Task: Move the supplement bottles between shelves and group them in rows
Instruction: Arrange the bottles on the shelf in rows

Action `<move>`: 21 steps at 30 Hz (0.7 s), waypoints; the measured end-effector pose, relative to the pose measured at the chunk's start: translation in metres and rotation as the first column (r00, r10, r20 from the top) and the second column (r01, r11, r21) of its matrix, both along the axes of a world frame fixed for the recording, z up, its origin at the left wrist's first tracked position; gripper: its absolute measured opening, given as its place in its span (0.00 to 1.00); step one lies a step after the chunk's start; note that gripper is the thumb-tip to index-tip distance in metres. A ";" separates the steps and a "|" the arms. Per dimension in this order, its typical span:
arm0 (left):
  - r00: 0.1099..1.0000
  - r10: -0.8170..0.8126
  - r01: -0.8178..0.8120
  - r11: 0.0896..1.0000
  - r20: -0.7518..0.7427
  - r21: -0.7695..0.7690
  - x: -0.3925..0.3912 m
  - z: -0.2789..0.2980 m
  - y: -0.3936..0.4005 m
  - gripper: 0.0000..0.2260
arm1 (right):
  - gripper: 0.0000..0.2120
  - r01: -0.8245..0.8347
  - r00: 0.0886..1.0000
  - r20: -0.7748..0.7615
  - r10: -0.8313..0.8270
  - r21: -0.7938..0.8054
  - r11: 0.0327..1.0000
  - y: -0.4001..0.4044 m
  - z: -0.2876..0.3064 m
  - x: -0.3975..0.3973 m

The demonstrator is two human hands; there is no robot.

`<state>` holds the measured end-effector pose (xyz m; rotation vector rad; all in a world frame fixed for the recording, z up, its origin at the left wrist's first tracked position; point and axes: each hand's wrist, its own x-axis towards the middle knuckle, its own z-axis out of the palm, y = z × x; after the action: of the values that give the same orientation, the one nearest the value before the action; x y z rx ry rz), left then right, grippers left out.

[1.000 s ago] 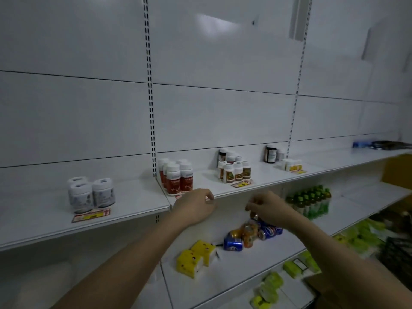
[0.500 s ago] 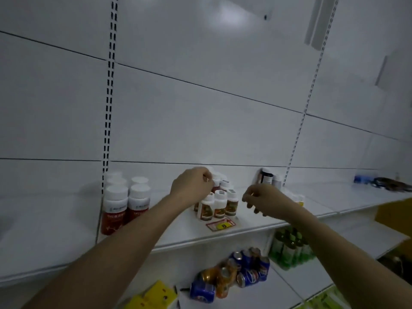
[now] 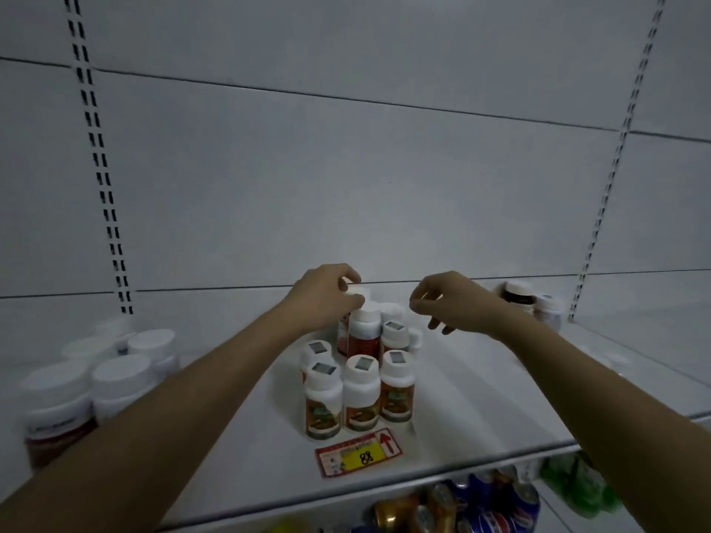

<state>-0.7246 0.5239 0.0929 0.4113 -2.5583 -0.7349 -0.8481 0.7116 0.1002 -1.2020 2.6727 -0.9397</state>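
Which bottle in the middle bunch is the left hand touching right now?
The back bottle, behind the taller red-labelled bottle. The left hand has its fingertips on that bottle's white cap; the front bottles with square stickers on their caps stand untouched.

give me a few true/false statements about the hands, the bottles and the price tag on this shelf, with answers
1. The left hand grips a white bottle cap at the back of the middle cluster. True.
2. The right hand holds a bottle. False: its fingers are curled loosely and hold nothing.
3. The price tag lies flat in front of the small bottles. True.
4. The small bottles lie on their sides. False: they stand upright.
5. Cans sit on the shelf below. True.
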 end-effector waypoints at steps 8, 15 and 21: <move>0.988 0.095 -0.093 0.995 0.123 -0.019 -0.032 -0.018 0.009 0.20 | 0.19 -0.321 0.945 -0.011 0.326 0.149 0.935 -0.028 -0.020 -0.048; 0.974 0.215 -0.220 0.972 0.064 0.082 -0.038 -0.029 0.021 0.17 | 0.18 -0.437 0.872 -0.147 0.468 0.197 0.877 -0.041 -0.033 -0.058; 0.963 0.258 -0.265 0.958 0.073 0.114 -0.041 -0.023 0.031 0.17 | 0.19 -0.475 0.859 -0.144 0.492 0.137 0.869 -0.042 -0.039 -0.062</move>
<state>-0.7652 0.5544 0.0699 0.8050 -2.4521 -0.7922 -0.9106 0.6697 0.0617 -1.8840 2.2988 -0.6390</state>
